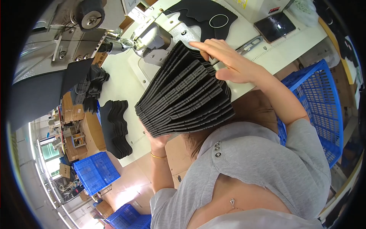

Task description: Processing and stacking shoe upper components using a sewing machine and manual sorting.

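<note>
A thick bundle of black, foam-like cut pieces (187, 95) is held up in front of me, its layers pinched together at the lower left and fanned apart toward the right. My left hand (157, 140) is closed on the narrow end of this bundle, with most of its fingers hidden behind the layers. At the bundle's upper right edge, my right hand (230, 61) has its index finger stretched out and thumb apart. Some of its fingers go behind the edge, and whether they touch the layers is unclear.
A sewing machine (152, 40) stands beyond the bundle on a white table (118, 80). Wavy black stacks (116, 129) lie at the left, more black pieces (206, 17) at the back. Thread snips (249, 45) and a phone (274, 26) lie right; blue crates (316, 103) flank me.
</note>
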The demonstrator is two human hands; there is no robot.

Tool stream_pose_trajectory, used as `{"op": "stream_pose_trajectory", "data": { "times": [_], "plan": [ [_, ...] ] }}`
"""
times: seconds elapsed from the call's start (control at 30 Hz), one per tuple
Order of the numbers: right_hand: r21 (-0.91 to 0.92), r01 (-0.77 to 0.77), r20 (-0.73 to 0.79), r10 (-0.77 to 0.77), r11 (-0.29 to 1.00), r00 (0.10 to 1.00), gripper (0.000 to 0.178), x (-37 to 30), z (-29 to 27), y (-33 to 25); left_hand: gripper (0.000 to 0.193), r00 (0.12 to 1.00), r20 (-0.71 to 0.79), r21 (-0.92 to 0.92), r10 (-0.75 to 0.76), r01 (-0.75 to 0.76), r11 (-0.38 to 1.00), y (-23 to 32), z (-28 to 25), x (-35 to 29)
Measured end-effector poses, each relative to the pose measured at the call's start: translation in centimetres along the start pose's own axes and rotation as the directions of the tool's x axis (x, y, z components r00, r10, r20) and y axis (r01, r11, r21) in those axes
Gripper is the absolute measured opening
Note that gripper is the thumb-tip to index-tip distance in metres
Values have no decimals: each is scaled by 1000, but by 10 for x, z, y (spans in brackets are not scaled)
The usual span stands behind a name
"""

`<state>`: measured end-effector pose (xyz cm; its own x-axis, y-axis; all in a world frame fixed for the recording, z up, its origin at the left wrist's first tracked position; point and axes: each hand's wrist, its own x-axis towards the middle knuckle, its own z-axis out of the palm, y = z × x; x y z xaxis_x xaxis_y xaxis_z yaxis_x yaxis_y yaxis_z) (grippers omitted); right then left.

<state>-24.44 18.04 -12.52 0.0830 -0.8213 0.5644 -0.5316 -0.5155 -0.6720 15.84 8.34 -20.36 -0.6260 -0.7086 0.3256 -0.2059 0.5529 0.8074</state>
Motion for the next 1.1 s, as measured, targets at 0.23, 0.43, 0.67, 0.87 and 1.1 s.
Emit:
{"op": "stream_pose_trajectory", "data": {
  "times": [0.23,0.43,0.67,0.87,1.1],
  "plan": [
    [-1,-32,-20,32,999,999,74,8,5,0,120,1000,0,12,19,-19,1000,-6,0,-1],
    [-19,-30,-172,26,999,985,76,11,12,7,122,1000,24,79,-15,14,997,-5,-3,-2],
    [364,-115,38,109,924,993,115,2,13,-4,114,998,-57,34,-22,24,999,19,10,16],
    [242,-19,243,-42,970,969,140,-31,0,-38,119,993,-109,49,-50,55,997,28,12,17],
    [601,-232,84,228,765,970,118,-29,21,-37,82,974,-99,-173,-203,184,968,95,6,46]
  ]
}}
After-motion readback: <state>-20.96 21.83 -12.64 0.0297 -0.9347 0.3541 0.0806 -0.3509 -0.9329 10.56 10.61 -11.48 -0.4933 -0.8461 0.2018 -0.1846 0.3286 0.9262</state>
